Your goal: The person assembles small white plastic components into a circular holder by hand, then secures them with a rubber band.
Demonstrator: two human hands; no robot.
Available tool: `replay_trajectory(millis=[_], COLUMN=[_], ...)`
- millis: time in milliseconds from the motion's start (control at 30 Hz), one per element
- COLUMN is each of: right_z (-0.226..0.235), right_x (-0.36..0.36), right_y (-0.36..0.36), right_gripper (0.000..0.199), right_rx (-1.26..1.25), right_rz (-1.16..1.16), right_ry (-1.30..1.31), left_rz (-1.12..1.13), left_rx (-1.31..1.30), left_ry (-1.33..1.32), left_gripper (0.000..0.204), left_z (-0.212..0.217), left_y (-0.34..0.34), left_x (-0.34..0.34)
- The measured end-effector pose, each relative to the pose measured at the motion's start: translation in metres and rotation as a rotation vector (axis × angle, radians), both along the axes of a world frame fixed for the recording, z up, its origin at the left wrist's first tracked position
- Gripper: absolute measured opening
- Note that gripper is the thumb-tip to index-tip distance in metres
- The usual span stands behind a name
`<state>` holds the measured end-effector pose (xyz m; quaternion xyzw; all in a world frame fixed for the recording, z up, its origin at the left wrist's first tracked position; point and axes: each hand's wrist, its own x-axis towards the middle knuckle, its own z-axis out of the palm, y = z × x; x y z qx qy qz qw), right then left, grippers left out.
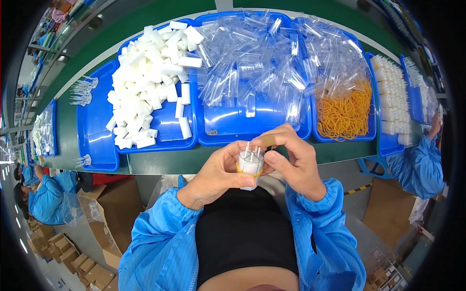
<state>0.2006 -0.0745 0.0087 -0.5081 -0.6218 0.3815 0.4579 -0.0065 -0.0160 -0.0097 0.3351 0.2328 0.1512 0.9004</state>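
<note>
My left hand [213, 170] is closed round a small bundle of clear plastic pieces [250, 165] with a white core. An orange rubber band circles the bundle, and thin white prongs stick up from its top. My right hand [294, 157] is curled at the bundle's upper right side, index finger and thumb bent against its rim. What lies between those fingertips is partly hidden. Both hands are just in front of the table's near edge. Closest beyond them is a blue tray [242, 133] piled with clear plastic pieces [252, 53].
A blue tray of white foam-like blocks [145, 87] stands left; orange rubber bands [343, 112] fill a tray on the right. White pronged parts [84, 90] lie farther left. Stacked white parts [391, 97] stand far right. Cardboard boxes [114, 206] and co-workers in blue [412, 167] flank me.
</note>
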Motion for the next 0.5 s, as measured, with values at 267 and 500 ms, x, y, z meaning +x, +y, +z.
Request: replay_trajectory(millis=[267,500], right_z=[-0.004,-0.004], right_x=[-0.005,-0.007], right_y=[-0.005,-0.005], right_gripper=[0.026,0.039], right_rx=[-0.082,-0.140], right_rz=[-0.113,-0.054], right_ry=[0.270,0.385], left_rz=[-0.045,-0.058], left_rx=[-0.166,-0.250], left_ry=[-0.205,-0.282], left_gripper=[0.064,0.065], left_z=[0.006,0.002], left_y=[0.000,0.002], left_x=[0.005,0.001])
